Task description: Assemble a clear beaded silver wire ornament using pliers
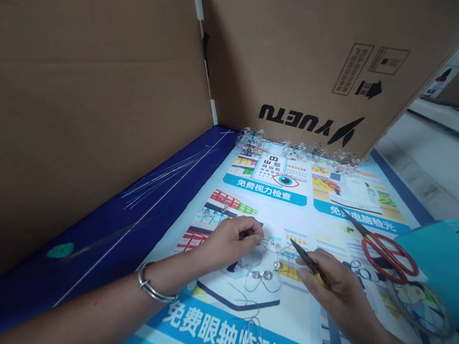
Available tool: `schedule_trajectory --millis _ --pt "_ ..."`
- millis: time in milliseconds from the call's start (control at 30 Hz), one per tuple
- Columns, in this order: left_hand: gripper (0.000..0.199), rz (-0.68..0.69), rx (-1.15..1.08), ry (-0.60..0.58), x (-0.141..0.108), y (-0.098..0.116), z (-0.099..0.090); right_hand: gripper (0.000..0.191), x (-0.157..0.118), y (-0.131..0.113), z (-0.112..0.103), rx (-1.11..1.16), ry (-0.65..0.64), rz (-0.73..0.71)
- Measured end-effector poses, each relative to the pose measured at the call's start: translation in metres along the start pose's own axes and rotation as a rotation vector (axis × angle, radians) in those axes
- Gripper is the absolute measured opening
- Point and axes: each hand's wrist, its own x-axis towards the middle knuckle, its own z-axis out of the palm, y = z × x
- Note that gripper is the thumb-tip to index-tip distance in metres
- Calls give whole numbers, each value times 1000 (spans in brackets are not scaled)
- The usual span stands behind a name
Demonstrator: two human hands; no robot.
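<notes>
My left hand, with a silver bangle on its wrist, is closed in a pinch on a bent silver wire piece. That wire piece carries several clear round beads and hangs in loops over the printed poster. To its right, my right hand grips a pair of pliers with dark jaws and yellowish handles. The tips of the pliers point up and left, apart from the wire piece. Loose bent wires lie below, near the front edge.
Cardboard panels stand at the left and back. Finished-looking wire and bead pieces line the back panel's foot. Red-handled scissors, a wire coil and a teal sheet lie right. Straight wires and a green object lie left.
</notes>
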Motion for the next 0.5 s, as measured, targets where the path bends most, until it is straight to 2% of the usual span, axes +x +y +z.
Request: schedule_trajectory --millis 367,500 --pt "13 -32 -53 7 0 1 -1 17 2 -3 -2 -21 -7 -22" --pt "14 -27 -76 45 1 1 -3 15 1 -2 -2 -23 -3 -16"
